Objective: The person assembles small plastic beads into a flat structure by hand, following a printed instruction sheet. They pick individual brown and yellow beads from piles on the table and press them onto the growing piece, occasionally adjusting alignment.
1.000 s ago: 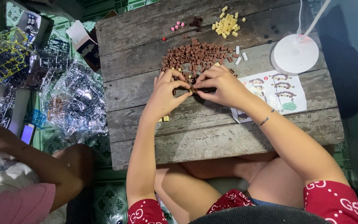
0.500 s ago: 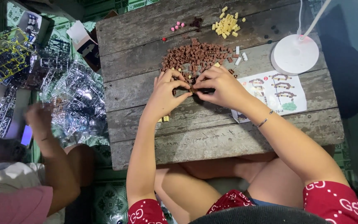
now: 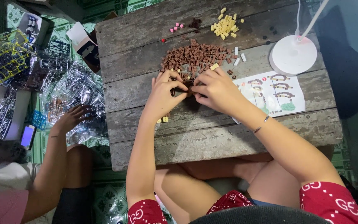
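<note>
My left hand (image 3: 162, 97) and my right hand (image 3: 216, 89) meet over a low wooden table (image 3: 212, 132), fingertips pinched together on a small brown brick piece (image 3: 188, 86). Just beyond them lies a heap of tiny brown bricks (image 3: 195, 56). A pile of yellow bricks (image 3: 225, 25) and a few pink ones (image 3: 175, 27) lie at the far edge. A printed instruction sheet (image 3: 276, 93) lies to the right of my right hand.
A white round lamp base (image 3: 293, 54) stands at the table's right. On the floor to the left, another person's hand (image 3: 72, 118) reaches into clear plastic bags of parts (image 3: 75, 89). A yellow parts frame (image 3: 5, 56), a small box (image 3: 85, 41) and a lit phone (image 3: 27, 136) lie there.
My hands stay together on the brown piece. The other person's hand on the left has moved right, onto the plastic bags.
</note>
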